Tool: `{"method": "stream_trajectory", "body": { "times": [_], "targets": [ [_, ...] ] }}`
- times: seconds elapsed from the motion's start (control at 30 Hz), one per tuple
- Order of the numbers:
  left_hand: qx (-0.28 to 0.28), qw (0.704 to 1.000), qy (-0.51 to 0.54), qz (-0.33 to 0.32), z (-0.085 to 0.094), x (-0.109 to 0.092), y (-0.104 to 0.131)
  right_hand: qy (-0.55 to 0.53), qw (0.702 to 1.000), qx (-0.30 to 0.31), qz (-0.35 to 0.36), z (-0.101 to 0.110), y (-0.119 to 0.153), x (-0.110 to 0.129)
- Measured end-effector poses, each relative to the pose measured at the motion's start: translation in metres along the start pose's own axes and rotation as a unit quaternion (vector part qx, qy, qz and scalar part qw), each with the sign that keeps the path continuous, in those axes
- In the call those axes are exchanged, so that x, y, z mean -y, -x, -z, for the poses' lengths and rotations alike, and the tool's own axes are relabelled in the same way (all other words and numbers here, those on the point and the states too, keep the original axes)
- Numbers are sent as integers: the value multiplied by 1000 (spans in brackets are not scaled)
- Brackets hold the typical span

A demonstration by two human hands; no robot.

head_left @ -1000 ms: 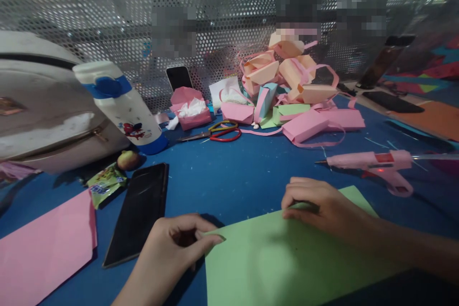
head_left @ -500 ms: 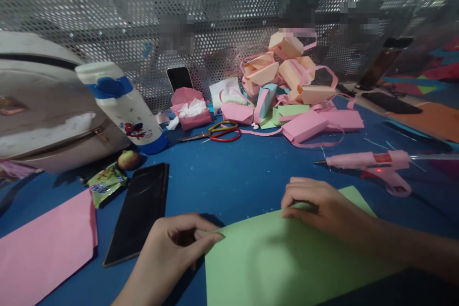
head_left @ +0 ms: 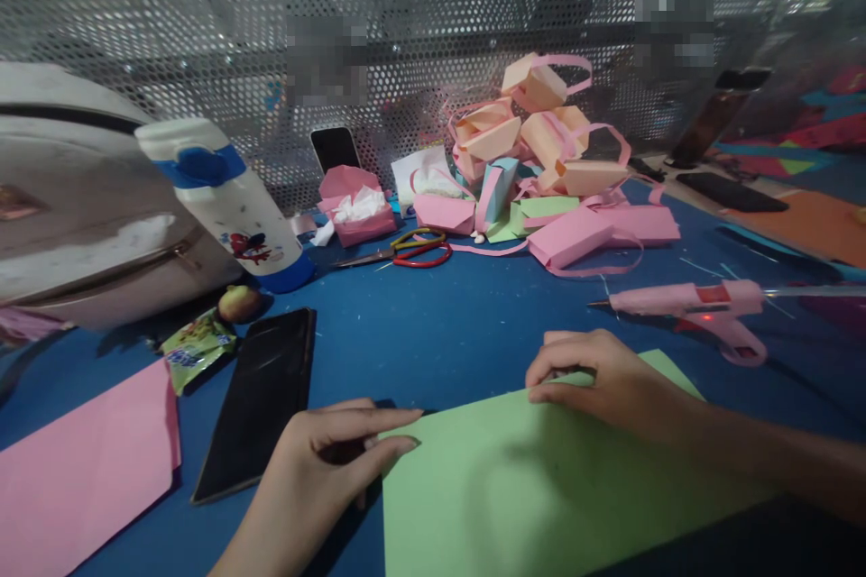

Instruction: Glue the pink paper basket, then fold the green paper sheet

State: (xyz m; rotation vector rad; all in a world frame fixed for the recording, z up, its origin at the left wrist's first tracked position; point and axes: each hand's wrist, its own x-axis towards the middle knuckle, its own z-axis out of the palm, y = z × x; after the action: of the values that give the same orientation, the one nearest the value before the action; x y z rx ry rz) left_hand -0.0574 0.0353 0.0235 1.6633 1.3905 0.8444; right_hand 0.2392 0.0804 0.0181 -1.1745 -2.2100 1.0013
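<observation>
On the blue desk [head_left: 433,325], a green sheet [head_left: 487,487] is pinched at its far edge by the right hand [head_left: 612,379], while at its left corner the fingers of the left hand [head_left: 325,451] have just been parted, seemingly easing the hold.

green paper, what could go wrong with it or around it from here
The green paper could skew or crease if the left hand and right hand, both at its far edge, shift unevenly. The glue gun shows a red light, so its nozzle, beyond the right hand, may be hot. The left arm might nudge the phone beside it.
</observation>
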Motion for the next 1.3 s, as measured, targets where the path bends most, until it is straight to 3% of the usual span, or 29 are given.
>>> {"method": "stream_trajectory", "body": {
  "times": [0.43, 0.57, 0.73, 0.9, 1.03, 1.13, 1.3],
  "targets": [
    [19, 1000, -9, 12, 0, 0, 1, 44, 999, 10, 22, -1, 1, -1],
    [6, 994, -77, -78, 2, 0, 2, 79, 996, 20, 27, -1, 0, 0],
    [13, 940, -207, -270, 5, 12, 4, 132, 989, 30, 60, -3, -2, 2],
    [-1, 881, -359, -307, 4, 19, 1, 219, 969, 13, 117, -8, 0, 1],
    [-5, 805, -486, -341, 5, 9, 2, 299, 931, -42, 205, -13, 2, -1],
    [47, 781, -490, -386, 0, -7, 4, 340, 898, -70, 270, -17, 3, -1],
    [185, 766, -412, -458, -26, -31, 6, 362, 885, -22, 291, -19, 4, 1]
  ]
}}
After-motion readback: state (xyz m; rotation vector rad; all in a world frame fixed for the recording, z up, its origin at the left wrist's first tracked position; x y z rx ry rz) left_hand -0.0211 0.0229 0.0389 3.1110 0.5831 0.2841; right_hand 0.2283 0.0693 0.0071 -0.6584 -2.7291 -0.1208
